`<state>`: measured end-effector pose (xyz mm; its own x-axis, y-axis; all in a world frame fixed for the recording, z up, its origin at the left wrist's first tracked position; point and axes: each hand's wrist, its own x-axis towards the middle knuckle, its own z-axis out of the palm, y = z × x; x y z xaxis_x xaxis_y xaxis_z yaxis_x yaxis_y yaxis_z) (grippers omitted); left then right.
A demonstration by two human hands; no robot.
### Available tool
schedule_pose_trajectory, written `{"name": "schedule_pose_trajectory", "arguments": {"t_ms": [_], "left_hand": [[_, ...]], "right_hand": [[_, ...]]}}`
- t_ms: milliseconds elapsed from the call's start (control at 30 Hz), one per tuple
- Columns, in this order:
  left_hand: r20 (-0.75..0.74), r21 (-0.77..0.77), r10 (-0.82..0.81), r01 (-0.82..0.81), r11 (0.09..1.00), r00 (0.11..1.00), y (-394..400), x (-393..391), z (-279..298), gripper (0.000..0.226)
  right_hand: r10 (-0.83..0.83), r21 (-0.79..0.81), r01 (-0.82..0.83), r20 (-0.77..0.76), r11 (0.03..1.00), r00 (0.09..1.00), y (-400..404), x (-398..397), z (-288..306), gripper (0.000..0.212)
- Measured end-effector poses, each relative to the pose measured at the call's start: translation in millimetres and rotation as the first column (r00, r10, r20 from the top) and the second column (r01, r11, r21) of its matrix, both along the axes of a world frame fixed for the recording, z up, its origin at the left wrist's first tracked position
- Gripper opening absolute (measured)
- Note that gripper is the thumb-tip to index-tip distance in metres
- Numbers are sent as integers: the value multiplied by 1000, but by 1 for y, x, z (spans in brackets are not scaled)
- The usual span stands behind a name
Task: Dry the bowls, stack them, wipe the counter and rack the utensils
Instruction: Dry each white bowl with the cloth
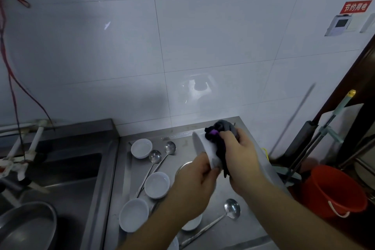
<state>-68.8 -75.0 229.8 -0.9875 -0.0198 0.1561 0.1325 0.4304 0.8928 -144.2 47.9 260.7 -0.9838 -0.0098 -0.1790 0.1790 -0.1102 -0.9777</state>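
My left hand (197,174) grips a white bowl (205,146) by its lower rim and holds it tilted above the steel counter (239,186). My right hand (240,154) presses a dark cloth (219,140) with grey and purple patches into that bowl. Three more white bowls lie on the counter: one at the back (141,148), one in the middle (156,184), one near the front (134,214). Another bowl (192,224) is partly hidden under my left forearm. Two ladles (155,157) (170,146) rest between the bowls, and a third ladle (232,209) lies at the front right.
A steel sink (67,174) with a metal basin (26,227) sits on the left, white pipes above it. A red bucket (332,191) and mop handles (324,128) stand right of the counter. A white tiled wall rises behind.
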Motion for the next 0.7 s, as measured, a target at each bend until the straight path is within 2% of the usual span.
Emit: {"name": "schedule_pose_trajectory", "arguments": {"t_ms": [100,200,267,367,533,700], "left_hand": [[-11,-212,-45,42,976,999,-4,2,-1,19],[35,-438,-78,86,895,996,-5,0,-4,26],[78,-534,-78,108,838,994,-5,-2,-7,29],[112,-606,-109,155,781,988,-6,-6,-11,29],[180,-675,-160,241,697,970,-6,-15,-12,30],[251,-754,-185,312,578,950,4,-29,-9,26]], "right_hand": [[66,-12,-65,65,998,996,6,-7,0,29],[126,-94,-110,193,989,973,13,-12,-8,27],[119,-113,-92,261,989,958,16,-13,-16,27],[61,-63,-43,304,997,951,20,-12,-28,32],[-67,80,51,219,995,973,25,-5,-48,29],[3,-69,13,225,998,974,35,-1,-54,65]]}}
